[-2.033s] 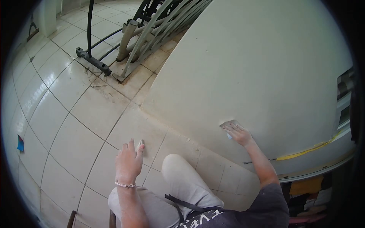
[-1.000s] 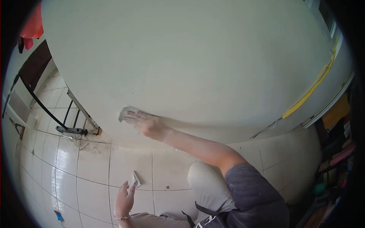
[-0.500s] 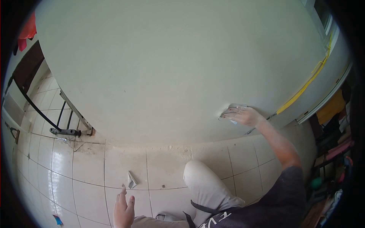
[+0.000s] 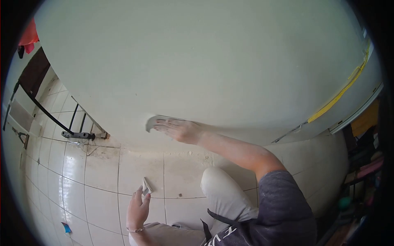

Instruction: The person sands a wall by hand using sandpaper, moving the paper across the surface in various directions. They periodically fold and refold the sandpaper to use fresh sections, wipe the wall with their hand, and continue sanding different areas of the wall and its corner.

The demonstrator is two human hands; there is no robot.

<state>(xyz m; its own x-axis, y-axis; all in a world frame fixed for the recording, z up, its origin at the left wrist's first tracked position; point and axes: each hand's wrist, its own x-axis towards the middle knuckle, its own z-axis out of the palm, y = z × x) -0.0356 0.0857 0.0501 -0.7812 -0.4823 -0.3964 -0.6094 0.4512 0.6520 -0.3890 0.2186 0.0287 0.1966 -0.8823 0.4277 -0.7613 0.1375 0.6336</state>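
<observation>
My right hand (image 4: 180, 129) presses a grey sheet of sandpaper (image 4: 153, 122) against the lower part of a pale, dusty wall (image 4: 197, 69). Its fingers lie over the sheet, and the sheet's left end curls out past the fingertips. Low over the floor on the left is my left hand (image 4: 138, 207), fingers loosely extended and nothing in them; a bracelet circles that wrist. Right by its fingertips, a folded piece of sandpaper (image 4: 146, 187) rests on the tiles.
Whitish dust lies on the tiled floor (image 4: 180, 176) along the wall's foot. A black metal frame (image 4: 78, 135) stands beyond the wall's left edge. A yellow strap (image 4: 334, 100) hangs at right, near piled household items (image 4: 365, 172). A small blue scrap (image 4: 66, 227) is at lower left.
My right hand has slid the sandpaper leftward along the wall. My left hand has risen slightly in view, closer to the folded piece on the floor.
</observation>
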